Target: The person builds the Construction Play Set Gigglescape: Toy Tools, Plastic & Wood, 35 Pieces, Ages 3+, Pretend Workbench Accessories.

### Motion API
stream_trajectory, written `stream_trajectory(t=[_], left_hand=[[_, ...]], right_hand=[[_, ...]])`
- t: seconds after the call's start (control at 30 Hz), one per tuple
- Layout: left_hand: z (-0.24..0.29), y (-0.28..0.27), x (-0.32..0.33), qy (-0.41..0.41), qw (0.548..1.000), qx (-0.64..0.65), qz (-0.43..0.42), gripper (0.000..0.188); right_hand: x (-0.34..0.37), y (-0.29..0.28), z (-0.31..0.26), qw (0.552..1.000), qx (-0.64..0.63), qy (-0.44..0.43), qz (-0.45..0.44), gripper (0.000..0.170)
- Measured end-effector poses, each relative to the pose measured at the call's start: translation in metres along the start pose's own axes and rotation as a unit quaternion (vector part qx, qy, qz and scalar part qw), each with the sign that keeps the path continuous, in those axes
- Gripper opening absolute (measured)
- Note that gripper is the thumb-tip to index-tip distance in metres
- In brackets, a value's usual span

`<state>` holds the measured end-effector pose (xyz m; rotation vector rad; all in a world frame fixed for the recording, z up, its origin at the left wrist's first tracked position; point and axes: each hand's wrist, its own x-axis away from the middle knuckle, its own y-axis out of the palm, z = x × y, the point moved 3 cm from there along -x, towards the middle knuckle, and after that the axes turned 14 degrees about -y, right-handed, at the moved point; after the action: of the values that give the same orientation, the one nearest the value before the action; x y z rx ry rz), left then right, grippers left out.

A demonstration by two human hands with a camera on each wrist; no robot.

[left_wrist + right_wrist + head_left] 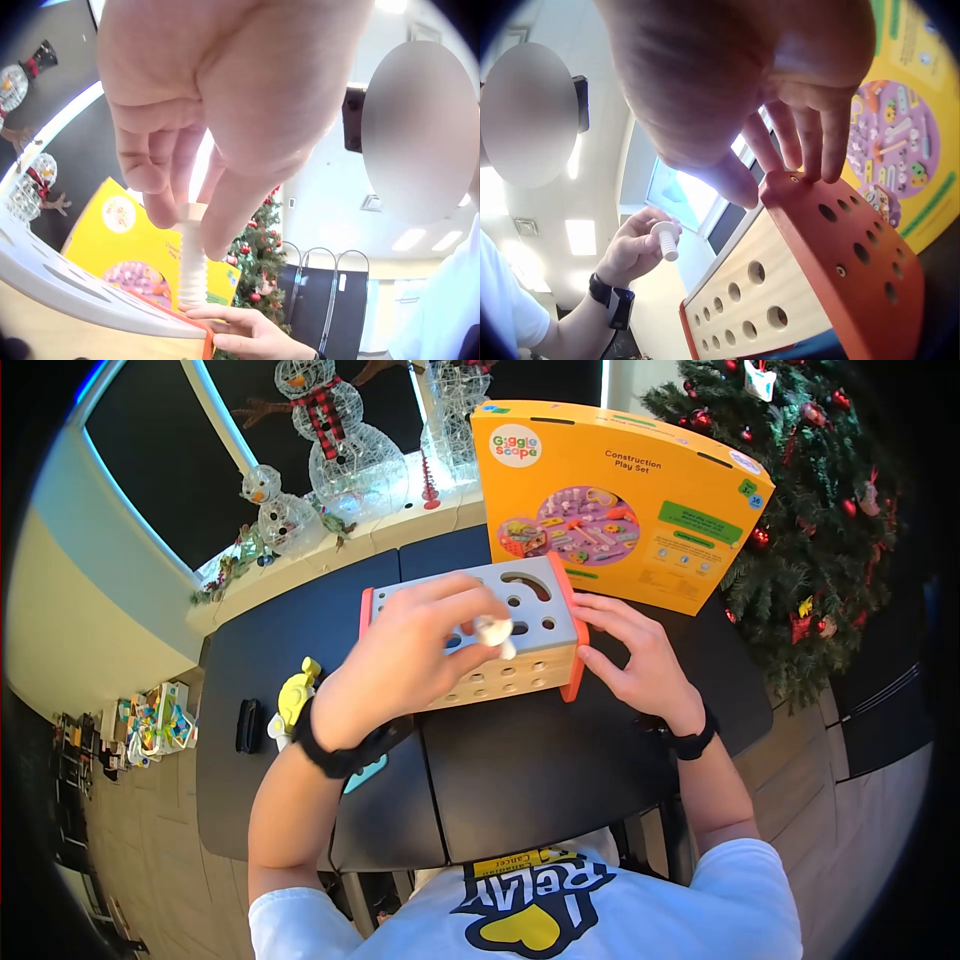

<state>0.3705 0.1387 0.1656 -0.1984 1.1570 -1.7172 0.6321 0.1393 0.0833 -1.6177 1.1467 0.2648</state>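
My left hand (pixel 405 645) pinches a white toy bolt (pixel 193 266) by its head between thumb and fingers. The threaded shank points down, over the toy workbench's grey top panel (pixel 405 593) with its round holes and slots. A pale wooden side (pixel 727 319) with rows of holes runs between two red end panels (pixel 817 232). My right hand (pixel 635 660) rests its fingertips and thumb at the top edge of the right red panel, fingers fairly straight. In the right wrist view the bolt (pixel 668 244) hangs apart from the workbench.
A yellow play-set box (pixel 620 460) stands behind the workbench. On the dark table (pixel 540 780), a yellow-green toy (pixel 295 695), a black case (pixel 249 725) and a teal item (pixel 366 773) lie to the left. A decorated tree (pixel 800 540) stands at right, snowmen (pixel 350 470) on the window ledge.
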Motion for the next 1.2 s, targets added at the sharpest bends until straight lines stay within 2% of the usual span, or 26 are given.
stream_trajectory(t=[0.2, 0.53, 0.63, 0.73, 0.83, 0.93, 1.03, 1.13, 1.2], left_hand=[[0.009, 0.02, -0.049, 0.017, 0.999, -0.001, -0.035, 0.027], [0.007, 0.039, -0.067, 0.067, 0.994, -0.043, -0.07, 0.028], [0.014, 0.032, -0.069, 0.063, 0.992, -0.033, -0.099, 0.025], [0.018, 0.031, -0.077, 0.04, 0.989, -0.089, -0.111, 0.023], [0.022, 0.031, -0.081, -0.025, 0.989, -0.065, -0.133, 0.025], [0.022, 0.029, -0.083, 0.022, 0.988, -0.054, -0.146, 0.024], [0.021, 0.03, -0.082, 0.055, 0.99, -0.042, -0.123, 0.024], [0.02, 0.029, -0.08, 0.084, 0.986, -0.1, -0.105, 0.025], [0.02, 0.034, -0.084, 0.016, 0.975, -0.161, -0.151, 0.027]], right_hand=[[-0.001, -0.003, 0.001, 1.0, -0.014, 0.004, -0.007, 0.044], [0.002, -0.002, 0.004, 1.0, -0.021, -0.004, 0.007, 0.045], [0.003, -0.001, 0.005, 1.0, -0.015, -0.006, 0.009, 0.045], [0.002, -0.001, 0.004, 1.0, -0.009, -0.01, 0.008, 0.044], [0.001, -0.001, 0.003, 1.0, -0.01, -0.005, 0.008, 0.044], [0.0, -0.001, 0.0, 1.0, -0.008, 0.001, 0.006, 0.043], [0.0, -0.002, 0.001, 1.0, -0.006, 0.0, 0.005, 0.043], [0.0, -0.001, 0.001, 1.0, -0.008, -0.002, 0.003, 0.043], [0.0, -0.001, 0.001, 1.0, -0.008, -0.003, 0.002, 0.043]])
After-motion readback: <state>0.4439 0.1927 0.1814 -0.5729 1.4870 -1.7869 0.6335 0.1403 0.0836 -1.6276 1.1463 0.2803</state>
